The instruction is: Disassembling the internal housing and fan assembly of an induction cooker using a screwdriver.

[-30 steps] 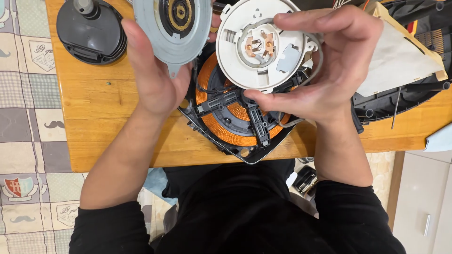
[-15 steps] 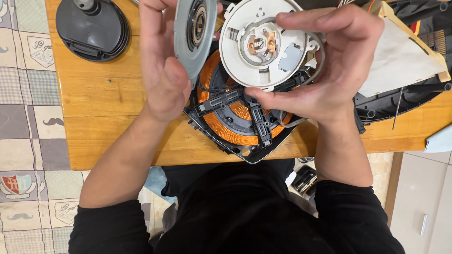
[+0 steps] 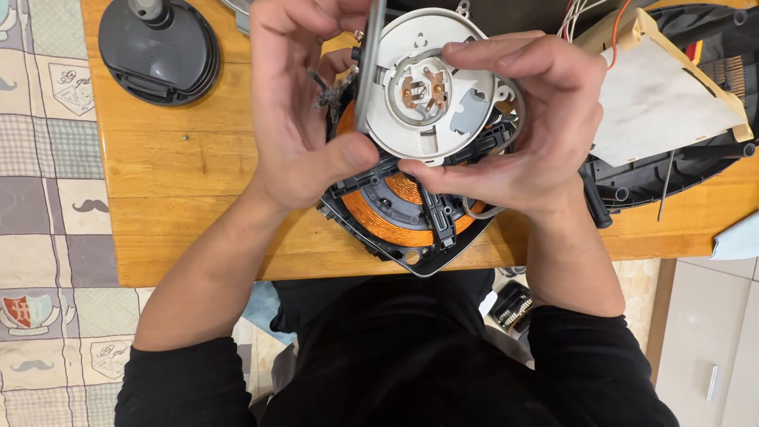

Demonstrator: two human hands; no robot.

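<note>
- Wooden surface [image 3: 182, 182] stood over a patchwork floor mat [image 3: 47, 198]; dark round base with a knob [image 3: 158, 49] sat at its far left corner, a beige wedge-shaped board [image 3: 664, 95] and black housing [image 3: 672, 170] at the right.
- Left hand [image 3: 296, 111] was closed on a grey disc [image 3: 368, 67], held edge-on, thumb pressing its lower rim.
- Right hand [image 3: 526, 130] was gripping a white round motor cover [image 3: 431, 87], fingers over the top, thumb under the lower edge. Copper contacts showed in its centre.
- Both parts were raised just above an orange copper coil [image 3: 395, 213] in a black frame [image 3: 411, 257] lying at the near edge of the surface.
- Disc edge sat touching or just beside the cover's left rim; couldn't tell which.
- Judged step: the two round parts being lined up against each other, mid-fit.
- Next move would call for turning the disc flat to the cover and matching centres before pressing.
- Loose wires [image 3: 585, 12] ran off the far edge.
</note>
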